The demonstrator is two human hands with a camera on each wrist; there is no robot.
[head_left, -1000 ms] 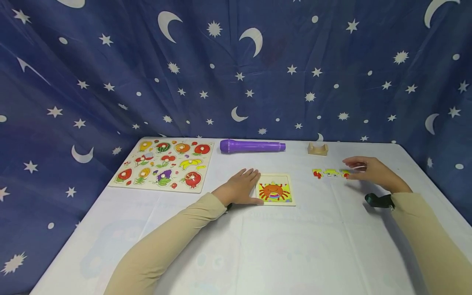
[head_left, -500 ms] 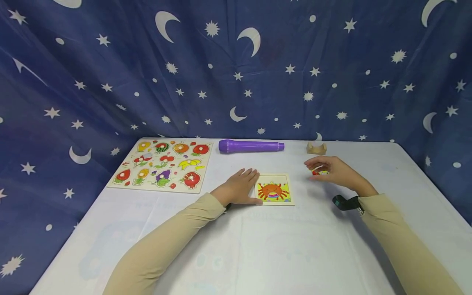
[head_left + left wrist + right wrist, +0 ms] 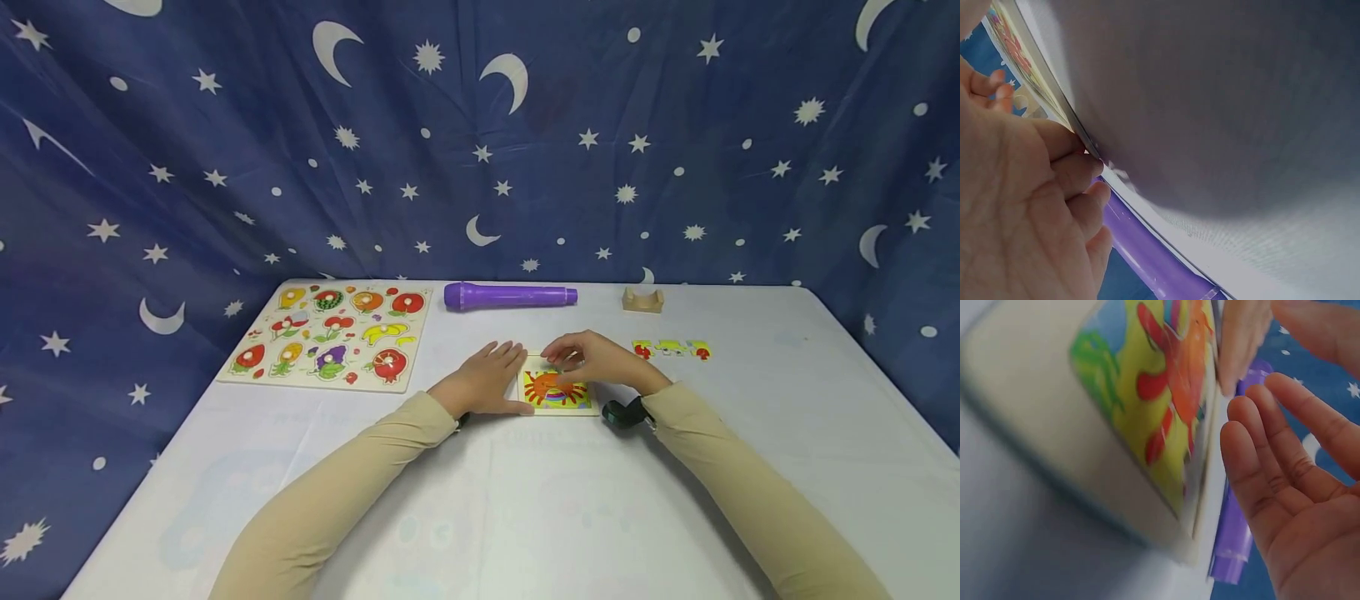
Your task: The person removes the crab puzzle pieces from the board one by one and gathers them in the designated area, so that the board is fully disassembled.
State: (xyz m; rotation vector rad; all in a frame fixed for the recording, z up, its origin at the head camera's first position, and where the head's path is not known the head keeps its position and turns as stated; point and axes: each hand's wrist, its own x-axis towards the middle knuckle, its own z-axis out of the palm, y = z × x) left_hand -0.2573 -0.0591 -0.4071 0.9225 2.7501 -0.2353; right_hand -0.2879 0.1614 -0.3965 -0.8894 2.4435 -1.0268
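The square wooden board [image 3: 562, 412] with a crab picture [image 3: 579, 395] lies flat on the white table. Beside its left edge is the left hand [image 3: 486, 379], fingers spread, thumb at the near left corner; in the left wrist view that hand's [image 3: 1029, 200] fingertips touch the board's edge [image 3: 1075, 122]. Over the board's upper right part hovers the right hand [image 3: 603, 362], fingers bent loosely. Nothing shows between the right hand's [image 3: 1310, 469] fingers in the right wrist view, where the board [image 3: 1029, 381] is close by.
Small yellow and red puzzle pieces [image 3: 672, 348] lie right of the board. Behind stand a purple microphone-shaped tube [image 3: 510, 297] and a small wooden holder [image 3: 642, 301]. A fruit peg board [image 3: 350, 336] lies at the left; a blue star-patterned curtain [image 3: 420, 167] hangs behind.
The right hand has moved left from the small puzzle pieces, past their left end, to above the crab board. Those pieces are uncovered again. The left hand has stayed in place.
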